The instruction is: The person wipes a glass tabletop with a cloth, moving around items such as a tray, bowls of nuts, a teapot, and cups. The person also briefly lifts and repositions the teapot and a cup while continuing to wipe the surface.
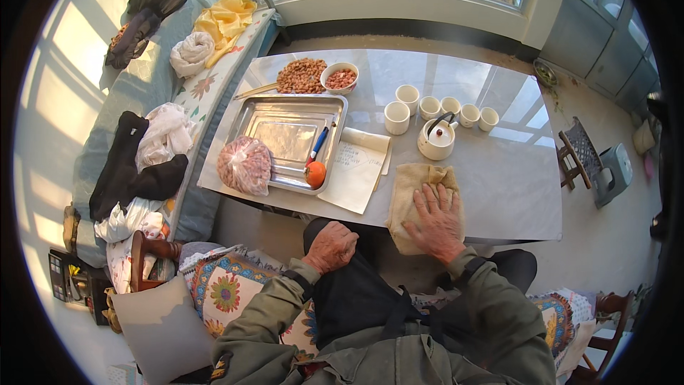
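My right hand lies flat, fingers stretched out, on a folded tan cloth at the front edge of the table. Part of that cloth hangs over the edge. On my thigh rests my left hand, curled into a loose fist with nothing showing in it. Just beyond the cloth stands a small white teapot with a dark handle and a red-knobbed lid. Several white cups are grouped behind it. Left of the cloth lie papers with handwriting, partly beside a metal tray.
The tray bears a blue-handled tool, an orange-red fruit and a bag of peanuts overlapping its rim. Behind are loose peanuts, a bowl of peanuts and chopsticks. A clothes-strewn bed stands left; a small chair right.
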Motion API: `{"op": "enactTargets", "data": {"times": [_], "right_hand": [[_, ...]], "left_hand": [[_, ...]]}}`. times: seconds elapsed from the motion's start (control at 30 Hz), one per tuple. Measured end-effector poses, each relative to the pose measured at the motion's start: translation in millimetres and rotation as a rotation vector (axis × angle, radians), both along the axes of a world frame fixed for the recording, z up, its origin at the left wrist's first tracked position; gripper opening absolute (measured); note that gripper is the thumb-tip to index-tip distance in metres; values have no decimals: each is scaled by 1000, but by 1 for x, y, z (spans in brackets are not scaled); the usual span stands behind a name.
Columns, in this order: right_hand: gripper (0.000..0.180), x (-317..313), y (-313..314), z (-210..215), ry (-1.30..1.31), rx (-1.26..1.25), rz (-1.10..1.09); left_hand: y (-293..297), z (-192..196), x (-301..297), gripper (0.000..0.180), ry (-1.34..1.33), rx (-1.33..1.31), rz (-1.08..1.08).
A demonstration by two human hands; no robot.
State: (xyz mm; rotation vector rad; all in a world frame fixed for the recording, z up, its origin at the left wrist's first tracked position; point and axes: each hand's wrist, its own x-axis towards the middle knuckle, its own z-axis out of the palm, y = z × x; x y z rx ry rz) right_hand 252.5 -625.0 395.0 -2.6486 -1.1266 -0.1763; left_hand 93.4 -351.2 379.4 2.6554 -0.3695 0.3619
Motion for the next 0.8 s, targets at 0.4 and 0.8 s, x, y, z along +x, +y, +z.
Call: {"op": "enactTargets", "data": {"times": [0.4, 0.8], "right_hand": [[75, -5, -15, 12, 14, 16, 111], [71, 26, -81, 14, -32, -15, -65]], "left_hand": [[1, 0, -4, 12, 28, 53, 32], [-2, 8, -1, 8, 13, 32, 39]]}}
